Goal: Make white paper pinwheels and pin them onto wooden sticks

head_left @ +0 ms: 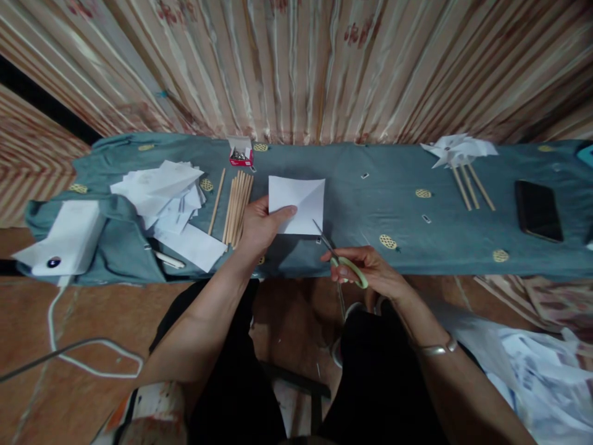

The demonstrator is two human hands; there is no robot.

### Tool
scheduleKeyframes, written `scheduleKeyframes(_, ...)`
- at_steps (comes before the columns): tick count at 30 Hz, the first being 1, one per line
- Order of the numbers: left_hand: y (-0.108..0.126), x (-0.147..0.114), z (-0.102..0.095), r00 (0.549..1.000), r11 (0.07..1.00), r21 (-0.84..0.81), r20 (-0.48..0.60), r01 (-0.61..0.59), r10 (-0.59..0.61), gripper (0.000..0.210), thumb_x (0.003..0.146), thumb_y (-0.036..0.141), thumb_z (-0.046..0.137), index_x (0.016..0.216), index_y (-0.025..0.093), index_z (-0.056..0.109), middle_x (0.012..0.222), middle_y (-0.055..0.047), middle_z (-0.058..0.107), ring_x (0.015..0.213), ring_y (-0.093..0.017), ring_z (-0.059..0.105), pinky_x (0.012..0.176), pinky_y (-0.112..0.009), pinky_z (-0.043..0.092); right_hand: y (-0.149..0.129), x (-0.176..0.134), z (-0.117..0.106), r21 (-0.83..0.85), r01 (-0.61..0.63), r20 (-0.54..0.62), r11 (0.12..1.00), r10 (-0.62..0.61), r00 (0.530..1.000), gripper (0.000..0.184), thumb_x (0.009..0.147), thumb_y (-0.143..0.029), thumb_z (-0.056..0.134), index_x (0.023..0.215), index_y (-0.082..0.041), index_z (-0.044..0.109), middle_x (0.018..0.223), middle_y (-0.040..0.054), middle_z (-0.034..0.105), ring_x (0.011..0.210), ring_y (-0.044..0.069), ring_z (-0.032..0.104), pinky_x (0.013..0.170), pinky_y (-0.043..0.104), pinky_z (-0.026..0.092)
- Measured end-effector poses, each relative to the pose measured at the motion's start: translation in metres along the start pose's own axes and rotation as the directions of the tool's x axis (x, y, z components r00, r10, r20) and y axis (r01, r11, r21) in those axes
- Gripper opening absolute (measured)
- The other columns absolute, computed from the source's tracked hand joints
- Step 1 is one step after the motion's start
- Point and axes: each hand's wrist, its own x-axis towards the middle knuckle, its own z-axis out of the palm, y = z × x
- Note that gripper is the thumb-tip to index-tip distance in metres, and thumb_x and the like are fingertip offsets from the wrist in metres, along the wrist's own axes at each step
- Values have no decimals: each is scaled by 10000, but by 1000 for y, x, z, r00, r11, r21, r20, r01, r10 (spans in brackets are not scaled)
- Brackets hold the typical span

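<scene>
A square sheet of white paper (303, 196) with a diagonal crease is held at its left side by my left hand (262, 222), thumb on top and fingers hidden beneath. In my right hand (364, 267) is a pair of scissors (352, 269) with pale green handles. Their blades point up and to the left, the tip over the lower right part of the sheet; whether they touch the paper I cannot tell. Left of my left hand lies a bundle of wooden sticks (238, 207), with a single stick (217, 201) beside it.
Several loose white papers (162, 191) lie on the left of the cloth-covered table (370, 210), near a white device (74, 238) with a cable. A red box (241, 159) of small metal pieces stands behind the sticks. Paper pinwheels (461, 150) and a phone (538, 210) lie to the right.
</scene>
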Motion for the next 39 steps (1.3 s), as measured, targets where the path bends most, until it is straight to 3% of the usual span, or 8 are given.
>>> scheduleKeyframes(14,-1,-3,2,1000,1000,13,23,17,-17,294,549,249,785,817,141,725,751,-29,719,655,-164,633,605,-268,483,4,0,-2,-76,10,18,997,-9,1000,464,719,-477,736,1021,-126,711,678,26,629,577,116,554,522,258,481)
scheduleKeyframes(26,1,-4,2,999,999,27,30,35,-36,274,547,246,781,793,145,718,728,-19,714,633,-154,623,602,-271,486,6,2,1,137,-48,2,989,48,999,377,632,-359,824,929,-141,743,592,-19,631,516,79,578,483,193,505)
scheduleKeyframes(39,-2,-4,1,997,997,15,30,72,-73,301,533,260,797,805,152,728,711,-15,718,598,-154,617,553,-251,461,5,3,0,158,-102,10,982,102,995,403,537,-253,877,911,-168,753,563,-42,642,493,61,568,482,170,511)
